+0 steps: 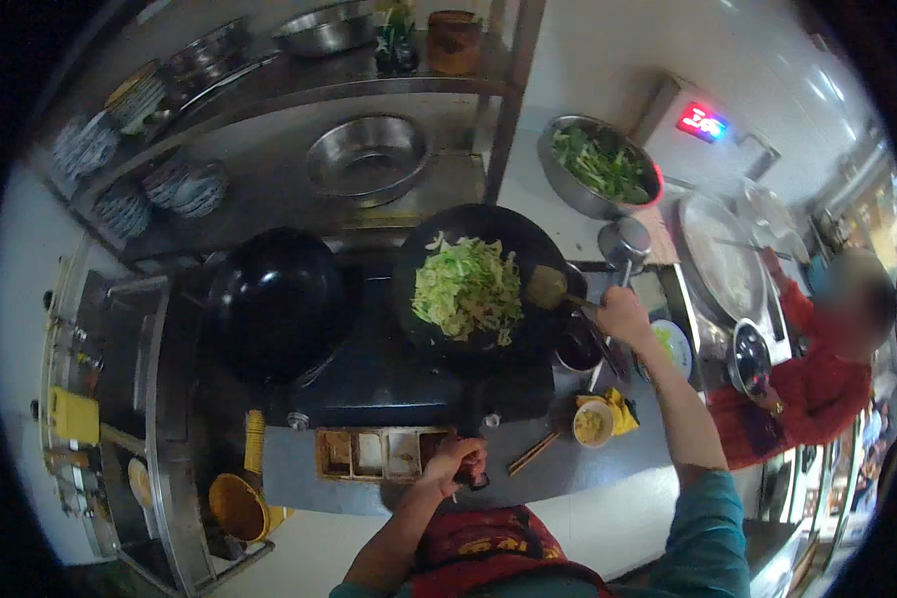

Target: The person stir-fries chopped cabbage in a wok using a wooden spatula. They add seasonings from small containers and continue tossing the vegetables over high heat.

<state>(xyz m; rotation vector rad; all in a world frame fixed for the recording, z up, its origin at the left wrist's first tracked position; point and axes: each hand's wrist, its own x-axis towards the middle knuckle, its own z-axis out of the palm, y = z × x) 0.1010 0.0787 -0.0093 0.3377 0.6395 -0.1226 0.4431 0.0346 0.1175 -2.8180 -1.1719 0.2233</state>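
My left hand [457, 465] is closed around the dark handle of a black wok [542, 239], near the counter's front edge. Shredded green cabbage [463, 288] lies heaped in the wok, pale green on top and browner at the lower right. In my right hand [622, 318] is the handle of a wok spatula [547, 287], its flat blade inside the wok's right side, just apart from the cabbage. Close behind that hand is a metal ladle [625, 241]; what its handle rests on is hidden.
A second black wok [276, 299] sits left. In front are a seasoning box [370, 454], chopsticks [532, 454] and a small bowl [592, 424]. Leafy greens fill a steel basin [549, 161] at the back right. A person in red [830, 374] works at the right beside a large pan [699, 224].
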